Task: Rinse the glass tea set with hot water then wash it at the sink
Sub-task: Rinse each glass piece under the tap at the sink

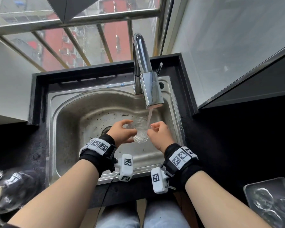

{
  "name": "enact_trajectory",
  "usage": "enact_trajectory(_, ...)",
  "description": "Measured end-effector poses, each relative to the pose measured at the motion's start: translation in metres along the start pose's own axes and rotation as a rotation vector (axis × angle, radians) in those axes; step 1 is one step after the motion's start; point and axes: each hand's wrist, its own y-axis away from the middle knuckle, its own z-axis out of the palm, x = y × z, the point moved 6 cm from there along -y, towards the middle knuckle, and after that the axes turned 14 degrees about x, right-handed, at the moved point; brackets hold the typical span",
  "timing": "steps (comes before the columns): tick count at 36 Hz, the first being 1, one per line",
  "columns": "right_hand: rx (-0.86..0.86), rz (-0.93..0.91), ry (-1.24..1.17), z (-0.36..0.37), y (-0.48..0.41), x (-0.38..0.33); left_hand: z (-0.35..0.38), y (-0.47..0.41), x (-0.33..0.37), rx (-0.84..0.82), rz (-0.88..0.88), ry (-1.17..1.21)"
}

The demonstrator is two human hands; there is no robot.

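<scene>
A clear glass vessel (141, 129) of the tea set is held tilted over the steel sink (69, 122), between both hands. My left hand (123, 131) grips its left side and my right hand (160, 134) grips its right side, fingers curled at the rim. Water runs from the chrome faucet (147, 79) in a thin stream onto the glass near my right fingers. Other glass pieces (263, 200) lie on a metal tray (270, 182) at the lower right.
The black countertop (212, 137) surrounds the sink. The drain (106, 130) sits just left of my left hand. A dark bag-like object (15, 183) lies on the counter at lower left. A barred window (82, 43) stands behind the faucet.
</scene>
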Motion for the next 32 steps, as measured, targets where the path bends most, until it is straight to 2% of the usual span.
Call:
enact_trajectory(3, 0.026, -0.105, 0.072, 0.007, 0.001, -0.011, -0.012, -0.003, -0.001, 0.089, 0.014, -0.032)
enact_trajectory(7, 0.048, -0.127, 0.048, 0.007, 0.000, -0.018, -0.019, -0.006, -0.001, 0.174, 0.071, -0.108)
enact_trajectory(13, -0.057, 0.137, -0.171, 0.004, 0.002, -0.011, -0.017, -0.001, 0.005, 0.282, 0.298, -0.431)
enact_trajectory(19, -0.156, 0.342, -0.379, 0.009, -0.005, 0.014, -0.002, 0.005, 0.010, 0.316, 0.451, -0.523)
enact_trajectory(27, -0.110, 0.359, -0.210, -0.002, 0.002, 0.032, 0.003, 0.018, 0.022, 0.416, 0.656, -0.605)
enact_trajectory(32, -0.053, 0.255, -0.119, -0.002, 0.003, 0.028, -0.001, 0.023, 0.029, 0.488, 0.716, -0.620)
